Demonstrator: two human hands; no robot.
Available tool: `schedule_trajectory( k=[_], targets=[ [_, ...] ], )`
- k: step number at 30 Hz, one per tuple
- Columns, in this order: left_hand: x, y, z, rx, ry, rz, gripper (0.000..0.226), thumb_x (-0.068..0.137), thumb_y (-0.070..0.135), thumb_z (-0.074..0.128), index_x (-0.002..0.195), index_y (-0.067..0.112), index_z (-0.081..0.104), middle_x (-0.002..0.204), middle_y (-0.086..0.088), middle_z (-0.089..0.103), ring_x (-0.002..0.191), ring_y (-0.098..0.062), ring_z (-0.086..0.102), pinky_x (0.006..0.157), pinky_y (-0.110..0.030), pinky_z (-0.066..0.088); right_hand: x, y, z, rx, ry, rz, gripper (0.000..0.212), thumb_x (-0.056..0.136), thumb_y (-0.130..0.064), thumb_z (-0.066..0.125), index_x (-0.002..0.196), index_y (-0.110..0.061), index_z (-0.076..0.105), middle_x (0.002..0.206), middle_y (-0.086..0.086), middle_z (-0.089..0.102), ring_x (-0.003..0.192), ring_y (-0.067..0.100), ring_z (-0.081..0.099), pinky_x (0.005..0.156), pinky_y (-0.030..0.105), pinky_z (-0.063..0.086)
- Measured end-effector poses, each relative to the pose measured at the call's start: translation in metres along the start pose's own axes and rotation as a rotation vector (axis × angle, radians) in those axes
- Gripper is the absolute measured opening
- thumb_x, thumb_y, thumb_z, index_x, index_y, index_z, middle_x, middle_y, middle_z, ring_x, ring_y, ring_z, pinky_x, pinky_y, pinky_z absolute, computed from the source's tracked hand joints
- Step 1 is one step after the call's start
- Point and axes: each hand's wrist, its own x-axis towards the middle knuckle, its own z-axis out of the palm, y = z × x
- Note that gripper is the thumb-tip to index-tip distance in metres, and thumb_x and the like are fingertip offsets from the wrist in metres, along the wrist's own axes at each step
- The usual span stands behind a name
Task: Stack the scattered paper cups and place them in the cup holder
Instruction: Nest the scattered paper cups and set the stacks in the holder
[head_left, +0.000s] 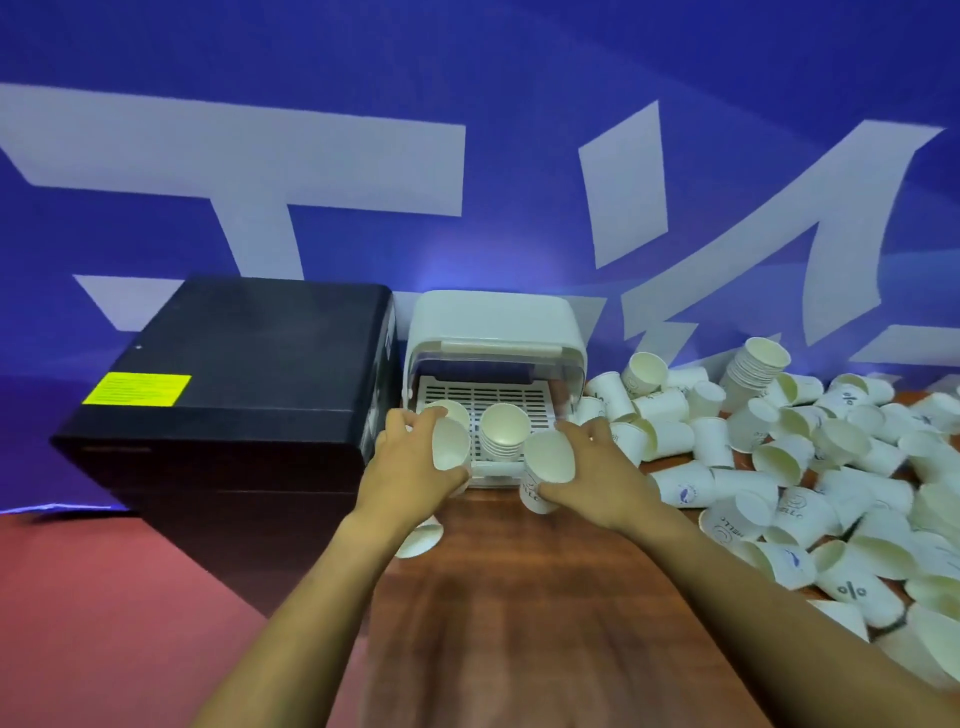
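A white cup holder (493, 322) with its lid raised stands at the back of the wooden table, showing a slotted tray (483, 397). A stack of white paper cups (504, 431) lies in the tray, mouth toward me. My left hand (410, 467) grips a paper cup (449, 447) at the tray's front left, beside another cup (452, 410) in the tray. My right hand (602, 478) grips a cup printed HELLO (545, 467) at the tray's front right. Several loose cups (810, 467) lie heaped to the right.
A black box (234, 384) with a yellow label stands left of the holder. One cup (421, 538) lies on the table edge under my left wrist. A short stack of cups (753, 364) rests atop the heap. A blue banner wall rises behind; red floor shows at the left.
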Motion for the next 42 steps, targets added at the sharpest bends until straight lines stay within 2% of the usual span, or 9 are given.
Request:
schedule_trajectory(
  k=[4, 8, 11, 15, 18, 24, 35, 38, 42],
  targets=[
    [0.021, 0.004, -0.004, -0.018, 0.018, 0.056, 0.066, 0.076, 0.04, 0.071, 0.133, 0.032, 0.039, 0.127, 0.003, 0.034, 0.114, -0.022, 0.048, 0.085, -0.038, 0.052, 0.012, -0.007, 0.0, 0.02, 0.014, -0.034, 0.077, 0.07, -0.043, 0.073, 0.136, -0.027, 0.036, 0.13, 0.001, 0.034, 0.116, 0.022, 0.048, 0.095, 0.034, 0.044],
    [0.036, 0.01, -0.004, -0.057, 0.149, 0.068, 0.061, 0.078, 0.038, 0.072, 0.131, 0.035, 0.042, 0.127, 0.005, 0.034, 0.112, -0.02, 0.049, 0.083, -0.033, 0.052, 0.03, -0.006, -0.014, 0.121, 0.079, -0.076, 0.072, 0.071, -0.033, 0.073, 0.134, -0.028, 0.036, 0.132, -0.001, 0.036, 0.118, 0.019, 0.045, 0.095, 0.033, 0.043],
    [0.043, 0.011, -0.003, -0.064, 0.193, 0.042, 0.06, 0.079, 0.038, 0.071, 0.131, 0.036, 0.042, 0.128, 0.006, 0.033, 0.113, -0.019, 0.048, 0.084, -0.034, 0.052, 0.045, -0.009, -0.018, 0.179, 0.104, -0.138, 0.071, 0.073, -0.034, 0.074, 0.132, -0.029, 0.034, 0.134, -0.003, 0.037, 0.118, 0.016, 0.043, 0.092, 0.031, 0.043],
    [0.054, 0.009, 0.005, -0.023, 0.15, 0.035, 0.06, 0.08, 0.037, 0.07, 0.132, 0.035, 0.04, 0.131, 0.006, 0.032, 0.115, -0.018, 0.047, 0.08, -0.032, 0.053, 0.063, -0.016, -0.01, 0.151, 0.11, -0.12, 0.08, 0.076, -0.041, 0.072, 0.14, -0.031, 0.026, 0.143, -0.006, 0.03, 0.125, 0.017, 0.042, 0.095, 0.036, 0.045],
    [0.061, 0.006, 0.014, 0.013, 0.125, 0.003, 0.062, 0.081, 0.037, 0.069, 0.134, 0.033, 0.039, 0.133, 0.006, 0.031, 0.116, -0.018, 0.046, 0.081, -0.033, 0.052, 0.071, -0.017, 0.0, 0.096, 0.087, -0.105, 0.077, 0.077, -0.044, 0.07, 0.139, -0.033, 0.026, 0.142, -0.005, 0.034, 0.124, 0.018, 0.045, 0.091, 0.035, 0.047],
    [0.075, -0.002, 0.029, 0.047, 0.087, -0.049, 0.065, 0.081, 0.04, 0.068, 0.137, 0.033, 0.037, 0.134, 0.007, 0.029, 0.118, -0.017, 0.044, 0.08, -0.032, 0.05, 0.086, -0.005, 0.014, 0.04, 0.025, -0.061, 0.079, 0.076, -0.054, 0.065, 0.141, -0.033, 0.025, 0.142, -0.004, 0.037, 0.128, 0.019, 0.041, 0.093, 0.038, 0.047],
    [0.093, -0.021, 0.053, 0.112, 0.02, -0.101, 0.075, 0.08, 0.045, 0.068, 0.142, 0.029, 0.031, 0.14, 0.0, 0.031, 0.124, -0.024, 0.04, 0.096, -0.038, 0.046, 0.108, -0.004, 0.033, -0.054, -0.071, 0.023, 0.093, 0.071, -0.064, 0.066, 0.146, -0.033, 0.02, 0.146, -0.005, 0.035, 0.132, 0.021, 0.038, 0.099, 0.039, 0.042],
    [0.093, -0.026, 0.064, 0.157, -0.065, -0.096, 0.083, 0.079, 0.045, 0.068, 0.146, 0.028, 0.023, 0.149, 0.0, 0.027, 0.135, -0.024, 0.031, 0.103, -0.042, 0.039, 0.111, 0.0, 0.042, -0.092, -0.146, 0.044, 0.099, 0.071, -0.068, 0.063, 0.149, -0.03, 0.014, 0.15, -0.003, 0.032, 0.135, 0.024, 0.034, 0.102, 0.041, 0.039],
    [0.089, -0.03, 0.073, 0.15, -0.188, -0.108, 0.09, 0.081, 0.042, 0.067, 0.15, 0.032, 0.009, 0.159, 0.0, 0.006, 0.146, -0.026, 0.009, 0.113, -0.049, 0.026, 0.113, 0.005, 0.048, -0.105, -0.215, 0.075, 0.105, 0.069, -0.073, 0.061, 0.149, -0.027, 0.012, 0.149, 0.001, 0.033, 0.135, 0.026, 0.035, 0.105, 0.043, 0.038]
  ],
)
